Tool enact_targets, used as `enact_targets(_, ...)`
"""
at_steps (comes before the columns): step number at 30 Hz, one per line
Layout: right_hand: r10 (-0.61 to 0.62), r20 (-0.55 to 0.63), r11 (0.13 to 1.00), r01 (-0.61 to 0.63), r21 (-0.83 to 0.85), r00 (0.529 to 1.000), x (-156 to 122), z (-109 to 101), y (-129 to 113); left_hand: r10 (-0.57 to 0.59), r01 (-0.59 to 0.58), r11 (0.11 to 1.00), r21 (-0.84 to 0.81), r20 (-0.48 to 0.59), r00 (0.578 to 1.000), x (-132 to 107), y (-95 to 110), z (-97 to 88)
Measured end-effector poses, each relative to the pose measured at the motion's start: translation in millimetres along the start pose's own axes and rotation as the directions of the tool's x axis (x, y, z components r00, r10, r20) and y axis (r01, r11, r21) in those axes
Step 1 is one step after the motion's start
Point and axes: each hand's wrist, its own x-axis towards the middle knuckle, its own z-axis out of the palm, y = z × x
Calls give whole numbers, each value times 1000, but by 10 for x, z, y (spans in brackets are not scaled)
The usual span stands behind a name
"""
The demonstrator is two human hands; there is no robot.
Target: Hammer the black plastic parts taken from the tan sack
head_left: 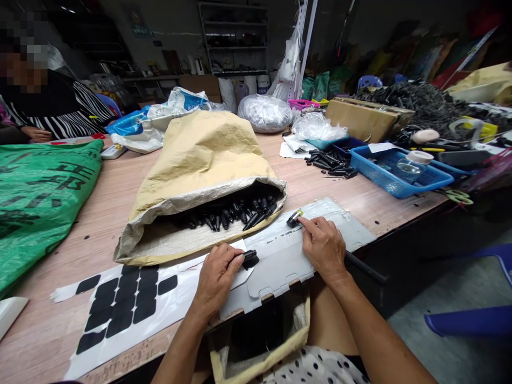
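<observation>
My left hand (pixel 218 274) is closed on a small black plastic part (pixel 250 258), resting on a white sheet at the near table edge. My right hand (pixel 323 246) pinches another black part (pixel 294 218) that has a yellowish tip, on a grey cardboard piece (pixel 280 261). Just beyond both hands lies a tan paper sack (pixel 200 160) on its side, its mouth full of several black parts (pixel 236 212). A white backing sheet with several black square pads (pixel 124 301) lies left of my left hand.
A green woven bag (pixel 40 197) lies at left, with a person in a striped top (pixel 60 112) behind it. A blue basket (pixel 394 170) with a jar, loose black parts (pixel 330 162), a cardboard box (pixel 366 114) and plastic bags crowd the far right. An open sack (pixel 256 341) hangs below the table edge.
</observation>
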Motion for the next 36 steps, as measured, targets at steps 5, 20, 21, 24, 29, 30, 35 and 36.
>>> enact_targets(5,4,-1,1000,-4,2,1000,0,5,-4,-3,3,1000,5,-4,1000,-5,8,-1)
enact_targets(20,-8,0,999,8,31,1000,-13,2,-4,10,-10,1000,10,-28,1000,-16,37,-24)
enact_targets(21,-7,2,1000,7,29,1000,-12,0,-5,12,-12,1000,7,-25,1000,-19,36,-26)
enact_targets(24,-4,6,1000,4,21,1000,-9,-4,-8,18,-18,1000,-3,-17,1000,-24,30,-26)
enact_targets(29,-11,-8,1000,11,25,1000,-9,4,-4,20,-20,1000,-13,-22,1000,-20,15,-14)
enact_targets(30,-12,-10,1000,12,28,1000,-10,5,-3,20,-20,1000,-12,-20,1000,-17,14,-12)
enact_targets(35,-12,-10,999,12,30,1000,-12,8,-2,19,-19,1000,-2,-7,1000,-14,26,-21)
enact_targets(36,-11,-8,1000,11,27,1000,-12,8,-1,18,-19,1000,-1,-8,1000,-15,31,-24)
